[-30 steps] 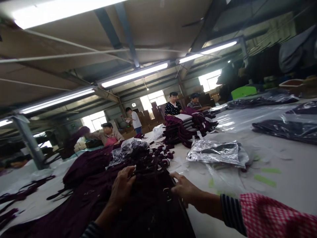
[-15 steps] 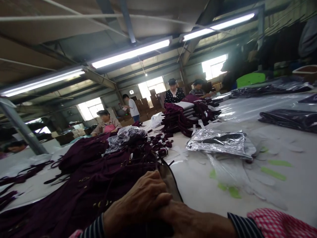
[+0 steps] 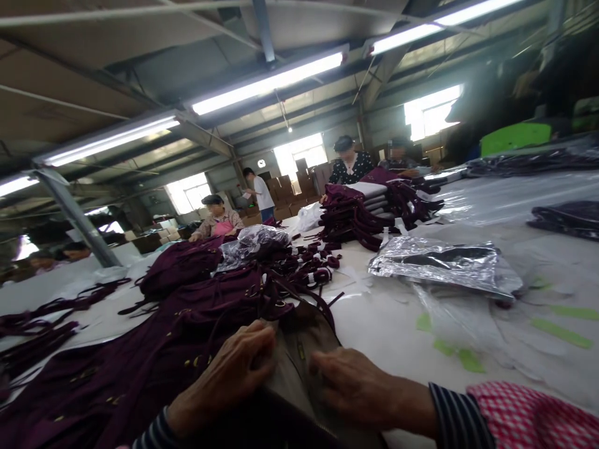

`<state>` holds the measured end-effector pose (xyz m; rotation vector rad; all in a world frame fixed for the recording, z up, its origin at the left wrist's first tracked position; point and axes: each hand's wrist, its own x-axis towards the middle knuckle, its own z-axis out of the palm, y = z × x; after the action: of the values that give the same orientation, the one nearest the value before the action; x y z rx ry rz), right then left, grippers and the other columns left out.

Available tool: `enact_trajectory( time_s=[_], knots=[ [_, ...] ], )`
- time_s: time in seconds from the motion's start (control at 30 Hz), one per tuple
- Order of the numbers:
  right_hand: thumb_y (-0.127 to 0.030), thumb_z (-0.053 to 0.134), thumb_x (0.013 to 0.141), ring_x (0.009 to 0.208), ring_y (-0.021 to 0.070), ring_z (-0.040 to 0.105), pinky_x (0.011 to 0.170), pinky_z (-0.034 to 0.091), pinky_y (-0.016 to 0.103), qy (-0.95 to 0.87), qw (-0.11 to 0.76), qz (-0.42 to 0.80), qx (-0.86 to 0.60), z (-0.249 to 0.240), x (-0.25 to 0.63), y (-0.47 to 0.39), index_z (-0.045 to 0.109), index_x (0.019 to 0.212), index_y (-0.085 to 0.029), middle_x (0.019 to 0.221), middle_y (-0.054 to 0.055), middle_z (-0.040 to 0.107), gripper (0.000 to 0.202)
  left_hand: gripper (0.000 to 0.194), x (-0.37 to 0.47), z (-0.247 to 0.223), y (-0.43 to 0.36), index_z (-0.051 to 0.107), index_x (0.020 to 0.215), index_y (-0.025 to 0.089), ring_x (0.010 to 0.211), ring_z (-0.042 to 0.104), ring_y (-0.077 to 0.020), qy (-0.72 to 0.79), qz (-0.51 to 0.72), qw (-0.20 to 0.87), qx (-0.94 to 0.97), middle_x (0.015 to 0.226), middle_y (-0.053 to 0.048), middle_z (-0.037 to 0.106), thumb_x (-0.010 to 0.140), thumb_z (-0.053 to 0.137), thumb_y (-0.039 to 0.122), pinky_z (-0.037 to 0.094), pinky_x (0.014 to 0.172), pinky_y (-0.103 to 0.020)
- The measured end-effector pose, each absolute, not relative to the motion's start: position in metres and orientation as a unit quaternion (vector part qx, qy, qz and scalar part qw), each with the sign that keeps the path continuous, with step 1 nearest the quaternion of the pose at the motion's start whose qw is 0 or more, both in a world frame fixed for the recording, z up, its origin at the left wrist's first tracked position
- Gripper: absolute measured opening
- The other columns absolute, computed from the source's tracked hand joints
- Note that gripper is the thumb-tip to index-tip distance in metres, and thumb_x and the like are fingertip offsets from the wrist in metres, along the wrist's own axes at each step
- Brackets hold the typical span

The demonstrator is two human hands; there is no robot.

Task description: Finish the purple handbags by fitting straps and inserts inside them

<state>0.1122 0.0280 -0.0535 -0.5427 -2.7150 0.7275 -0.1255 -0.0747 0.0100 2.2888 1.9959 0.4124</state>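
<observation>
Just in front of me lies a dark purple bag with its grey-brown lining (image 3: pixel 292 358) spread into view; a zip runs along its lower edge. My left hand (image 3: pixel 229 368) is closed at the left side of the lining, fingers curled on the bag's edge. On the right side, my right hand (image 3: pixel 360 386) has its fingers bent in and closed against the lining; the fingertips are partly hidden. More purple bags (image 3: pixel 154 337) with gold-coloured eyelets and straps lie to the left, against my left forearm.
A stack of purple bags (image 3: pixel 355 209) stands further back. Right of it lie a clear plastic-wrapped package (image 3: pixel 444 265) and green paper strips (image 3: pixel 561 333) on the white table (image 3: pixel 369 324). Several people work beyond, one in a polka-dot top (image 3: pixel 349 167).
My hands, together before, have moved apart, exposing more of the bag's lining between them. The camera view has shifted slightly, so the background sits further right.
</observation>
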Motion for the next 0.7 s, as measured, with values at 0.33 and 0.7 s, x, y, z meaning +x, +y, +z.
enact_trajectory(
  time_s=[0.33,0.7],
  knots=[
    [-0.016,0.059,0.084,0.096,0.0241,0.067,0.073,0.041,0.028,-0.952,0.121,0.144,-0.241,-0.048,0.046,0.058,0.065,0.1,-0.014,0.1,0.011,0.072,0.018,0.022,-0.115,0.016,-0.075,0.065,0.098,0.027,0.109,0.052,-0.0224,0.562,-0.032,-0.081,0.822,0.104,-0.002,0.064,0.094,0.052,0.009,0.028,0.105,-0.046],
    [-0.018,0.058,0.086,0.082,0.0292,0.072,0.066,0.051,0.033,-0.983,0.087,0.017,-0.159,-0.04,0.035,0.047,0.067,0.084,-0.012,0.087,0.014,0.073,0.011,0.016,-0.088,0.018,-0.079,0.063,0.106,0.027,0.114,0.051,-0.0285,0.604,-0.012,-0.014,0.796,0.114,-0.003,0.063,0.1,0.051,0.036,0.039,0.097,-0.053]
  ],
)
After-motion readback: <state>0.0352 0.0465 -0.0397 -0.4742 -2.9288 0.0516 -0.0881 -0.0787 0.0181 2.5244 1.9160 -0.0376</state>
